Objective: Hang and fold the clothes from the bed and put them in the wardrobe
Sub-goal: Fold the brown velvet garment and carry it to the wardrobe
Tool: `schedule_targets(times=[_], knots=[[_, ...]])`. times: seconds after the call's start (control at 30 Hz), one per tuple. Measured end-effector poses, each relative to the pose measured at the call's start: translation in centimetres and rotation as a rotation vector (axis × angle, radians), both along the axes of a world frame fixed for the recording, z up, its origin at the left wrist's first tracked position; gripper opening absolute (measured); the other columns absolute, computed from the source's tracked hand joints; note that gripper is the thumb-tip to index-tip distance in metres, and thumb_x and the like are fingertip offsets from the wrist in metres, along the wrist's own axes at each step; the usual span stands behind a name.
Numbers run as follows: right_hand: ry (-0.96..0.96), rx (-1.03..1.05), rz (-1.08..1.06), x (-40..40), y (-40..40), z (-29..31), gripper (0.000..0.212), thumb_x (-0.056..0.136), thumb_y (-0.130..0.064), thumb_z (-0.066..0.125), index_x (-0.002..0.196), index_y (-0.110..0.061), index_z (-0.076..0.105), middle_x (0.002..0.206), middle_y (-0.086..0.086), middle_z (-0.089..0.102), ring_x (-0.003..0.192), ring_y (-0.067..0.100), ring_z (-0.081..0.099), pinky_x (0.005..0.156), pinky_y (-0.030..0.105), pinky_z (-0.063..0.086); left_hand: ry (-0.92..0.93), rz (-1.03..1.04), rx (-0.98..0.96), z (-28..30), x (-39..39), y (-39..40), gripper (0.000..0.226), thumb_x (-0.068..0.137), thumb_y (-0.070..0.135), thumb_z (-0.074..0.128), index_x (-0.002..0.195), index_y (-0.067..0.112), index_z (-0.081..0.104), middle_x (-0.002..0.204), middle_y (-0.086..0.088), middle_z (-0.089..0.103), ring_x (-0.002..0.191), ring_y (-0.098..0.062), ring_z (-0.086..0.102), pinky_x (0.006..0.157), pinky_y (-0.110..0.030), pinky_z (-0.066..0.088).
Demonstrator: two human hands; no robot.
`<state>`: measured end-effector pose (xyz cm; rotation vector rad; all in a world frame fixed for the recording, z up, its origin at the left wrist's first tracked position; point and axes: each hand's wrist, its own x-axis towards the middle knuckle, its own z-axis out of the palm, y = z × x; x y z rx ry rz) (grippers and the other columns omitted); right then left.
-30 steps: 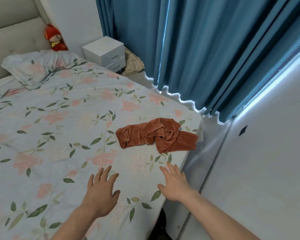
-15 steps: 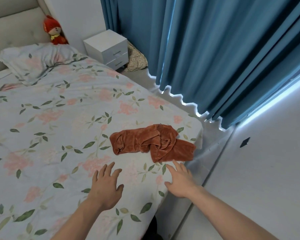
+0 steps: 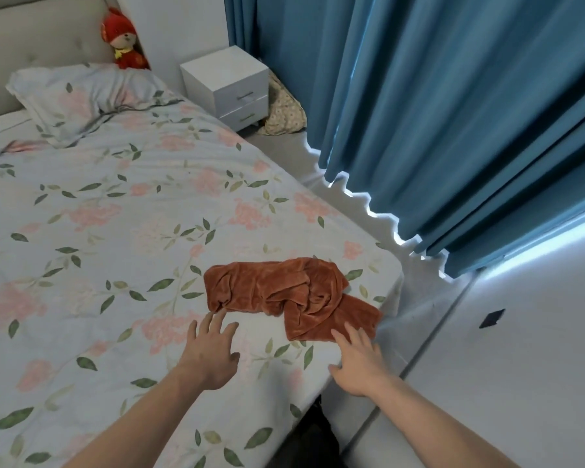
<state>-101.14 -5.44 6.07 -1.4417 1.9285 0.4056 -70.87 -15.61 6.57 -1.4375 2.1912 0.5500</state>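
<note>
A: Where is the garment?
B: The rust garment lies crumpled on the bed, lower centre of the frame, near the bed's right corner.
A: And the hands?
B: Both are spread, holding nothing. The left hand reaches its left end; the right hand has fingertips at its lower right edge.

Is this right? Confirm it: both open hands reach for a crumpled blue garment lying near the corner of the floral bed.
Not quite. The head view shows the crumpled garment is rust-orange, not blue; blue is the curtain beside the bed. The rest holds: left hand and right hand, both open, reach for it near the corner of the floral bed.
</note>
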Motion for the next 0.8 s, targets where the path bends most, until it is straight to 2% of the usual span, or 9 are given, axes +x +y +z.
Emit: schedule_targets(times=[0.23, 0.43, 0.67, 0.73, 0.8], knots=[[-0.023, 0.024, 0.089, -9.5, -9.6, -7.2, 0.086, 0.102, -0.048, 0.048, 0.167, -0.027, -0.003, 0.174, 0.007, -0.014, 0.159, 0.037, -0.012, 0.128, 0.060, 0.001, -0.106, 0.009, 0.109, -8.6, -10.7, -8.3, 0.080, 0.101, 0.049, 0.043, 0.165, 0.026, 0.001, 0.172, -0.009, -0.015, 0.158, -0.035, -0.011, 0.127, -0.055, 0.001], [-0.074, 0.076, 0.124, -15.0, -14.6, -14.0, 0.085, 0.101, -0.046, 0.050, 0.167, -0.026, 0.001, 0.174, 0.005, -0.011, 0.160, 0.034, -0.011, 0.128, 0.059, 0.002, -0.136, 0.036, 0.197, -17.1, -17.8, -14.7, 0.075, 0.095, 0.044, 0.048, 0.162, 0.027, 0.018, 0.172, -0.008, -0.009, 0.158, -0.038, -0.007, 0.127, -0.055, 0.005], [-0.115, 0.122, 0.124, -17.3, -16.2, -20.9, 0.081, 0.102, -0.044, 0.051, 0.167, -0.026, 0.006, 0.175, 0.004, -0.006, 0.160, 0.033, -0.007, 0.129, 0.057, 0.004, -0.167, 0.176, 0.319, -25.1, -21.1, -17.3, 0.044, 0.100, 0.046, 0.043, 0.143, 0.044, 0.049, 0.170, -0.007, -0.017, 0.155, -0.044, -0.003, 0.125, -0.057, 0.014], [-0.127, 0.131, 0.126, -17.6, -16.2, -21.9, 0.080, 0.102, -0.044, 0.052, 0.167, -0.027, 0.008, 0.175, 0.003, -0.002, 0.160, 0.033, -0.004, 0.129, 0.057, 0.006, -0.169, 0.193, 0.332, -25.7, -21.2, -17.6, 0.043, 0.101, 0.047, 0.042, 0.143, 0.042, 0.051, 0.172, -0.007, -0.007, 0.155, -0.042, 0.002, 0.125, -0.057, 0.014], [-0.138, 0.127, 0.122, -17.7, -16.2, -22.2, 0.080, 0.101, -0.044, 0.053, 0.167, -0.028, 0.011, 0.174, 0.003, 0.001, 0.160, 0.032, -0.002, 0.129, 0.056, 0.007, -0.165, 0.191, 0.309, -25.4, -21.3, -17.9, 0.048, 0.100, 0.048, 0.042, 0.147, 0.036, 0.048, 0.169, -0.005, 0.012, 0.153, -0.038, 0.018, 0.124, -0.057, 0.015]])
